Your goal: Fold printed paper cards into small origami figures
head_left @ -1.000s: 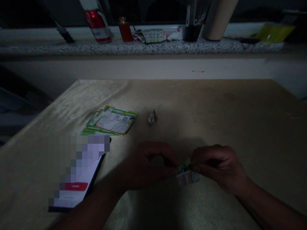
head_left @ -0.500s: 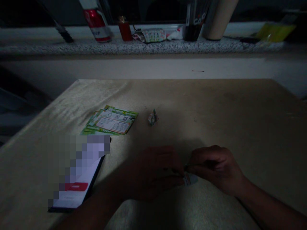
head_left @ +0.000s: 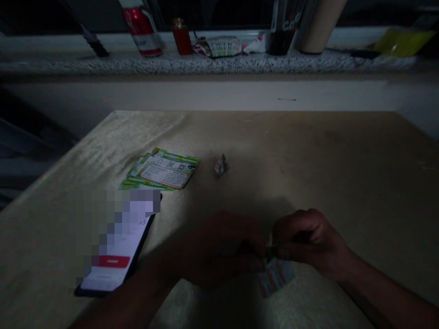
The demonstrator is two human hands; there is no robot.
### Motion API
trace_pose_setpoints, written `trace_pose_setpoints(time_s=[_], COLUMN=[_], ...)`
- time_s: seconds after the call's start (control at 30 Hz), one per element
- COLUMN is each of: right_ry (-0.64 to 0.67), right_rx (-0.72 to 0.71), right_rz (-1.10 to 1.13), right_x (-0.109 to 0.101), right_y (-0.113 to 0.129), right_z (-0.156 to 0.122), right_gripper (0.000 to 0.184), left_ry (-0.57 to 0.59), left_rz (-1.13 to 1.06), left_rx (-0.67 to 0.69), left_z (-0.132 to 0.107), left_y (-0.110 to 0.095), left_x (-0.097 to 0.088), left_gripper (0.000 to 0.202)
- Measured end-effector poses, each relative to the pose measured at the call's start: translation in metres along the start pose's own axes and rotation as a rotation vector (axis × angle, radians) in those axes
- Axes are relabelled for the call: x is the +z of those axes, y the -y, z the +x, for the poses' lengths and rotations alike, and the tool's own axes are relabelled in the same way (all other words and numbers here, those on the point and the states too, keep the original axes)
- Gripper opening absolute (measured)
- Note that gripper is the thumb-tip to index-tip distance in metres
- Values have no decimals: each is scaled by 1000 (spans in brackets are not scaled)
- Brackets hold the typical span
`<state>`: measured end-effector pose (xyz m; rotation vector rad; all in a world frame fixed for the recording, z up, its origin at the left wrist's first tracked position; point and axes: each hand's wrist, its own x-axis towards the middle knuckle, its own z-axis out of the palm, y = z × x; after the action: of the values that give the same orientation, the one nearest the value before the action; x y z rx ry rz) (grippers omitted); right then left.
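Note:
Both hands meet at the near middle of the table, in dim light. My left hand (head_left: 226,249) is closed on one side of a small printed paper (head_left: 277,276). My right hand (head_left: 313,242) pinches its upper edge between thumb and finger. The paper hangs below the fingertips and shows pale print with reddish stripes; a green bit shows at the pinch. How it is folded is hard to make out. Beyond the hands stands a small folded paper figure (head_left: 222,167) with pointed tips. To its left lies a fanned stack of green and white leaflets (head_left: 168,169).
A lit phone (head_left: 126,251), partly pixelated, lies left of my left forearm on the table (head_left: 343,160). Along the granite sill (head_left: 206,66) stand a red can (head_left: 142,32), a red bottle (head_left: 181,36), a crumpled wrapper (head_left: 224,46), a dark cola bottle (head_left: 283,32) and a beige cylinder (head_left: 320,27).
More of the paper now shows below the fingers, turned so its printed face is visible. My hands stay close together. The whole view has shifted slightly.

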<state>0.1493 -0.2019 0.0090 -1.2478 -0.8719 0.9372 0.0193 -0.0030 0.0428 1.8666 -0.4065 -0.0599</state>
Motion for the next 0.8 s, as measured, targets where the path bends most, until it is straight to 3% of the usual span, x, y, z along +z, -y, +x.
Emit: trace_pose_setpoints(time_s=[0.17,0.27,0.5,0.8], right_ry=[-36,-36,19,93], right_rx=[-28,-55,-39,75], right_rz=[44,5,60,77], right_x=[0,-2,-3,5], right_y=[1,2,-9,-7], right_z=[-2,-2,-3,0], right_gripper=[5,3,6,11], left_ry=[-142,-164,-4,126], left_rz=[-121,-131,-73,-225], left_rx=[-59,-47,55,-96], left_z=[-1,0,0,-1], left_y=[9,13,7,8], left_x=[2,3,0,-3], left_gripper=[4,5,10,7])
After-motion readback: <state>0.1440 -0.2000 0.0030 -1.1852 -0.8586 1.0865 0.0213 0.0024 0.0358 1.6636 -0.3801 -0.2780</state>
